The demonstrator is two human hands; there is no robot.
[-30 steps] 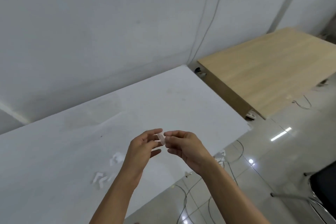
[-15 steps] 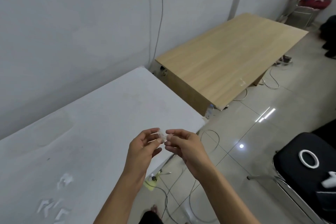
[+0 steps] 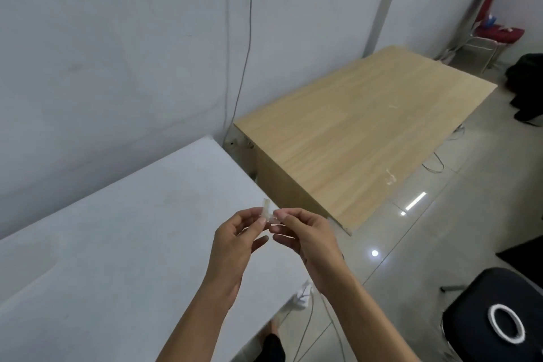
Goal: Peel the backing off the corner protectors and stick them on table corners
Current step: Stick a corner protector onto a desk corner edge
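Note:
A small clear corner protector (image 3: 266, 211) is held in the air above the white table (image 3: 123, 232), near its right edge. My left hand (image 3: 238, 239) pinches it between thumb and fingertips. My right hand (image 3: 305, 236) pinches its right side, fingertips meeting the left hand's. A second clear protector (image 3: 390, 177) sits on the near edge of the wooden table (image 3: 361, 126) to the right.
A black chair (image 3: 493, 314) with a white tape ring (image 3: 506, 327) stands at lower right. Cables and a crumpled white scrap (image 3: 302, 298) lie on the tiled floor. A red chair (image 3: 487, 35) stands by the far wall.
The view has swung right, so the loose pieces on the white table left the frame. Both hands stay together on the protector, which now sticks up more above the fingers.

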